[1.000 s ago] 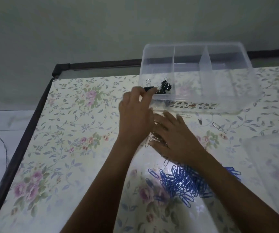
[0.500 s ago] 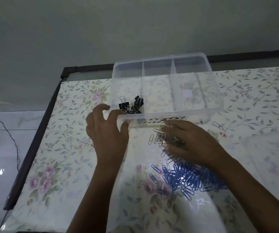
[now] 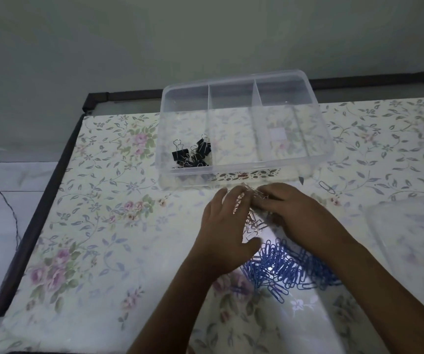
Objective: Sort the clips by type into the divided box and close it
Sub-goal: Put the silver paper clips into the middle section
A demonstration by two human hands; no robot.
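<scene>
Floral table [image 3: 98, 226] w/ dark frame, grey wall [image 3: 205, 34].

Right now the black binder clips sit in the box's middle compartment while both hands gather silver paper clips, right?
No. The head view shows the black binder clips in the left compartment of the box. The left hand and right hand do gather silver paper clips.

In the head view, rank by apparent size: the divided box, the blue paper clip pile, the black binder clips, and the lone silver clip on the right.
1. divided box
2. blue paper clip pile
3. black binder clips
4. lone silver clip
</scene>
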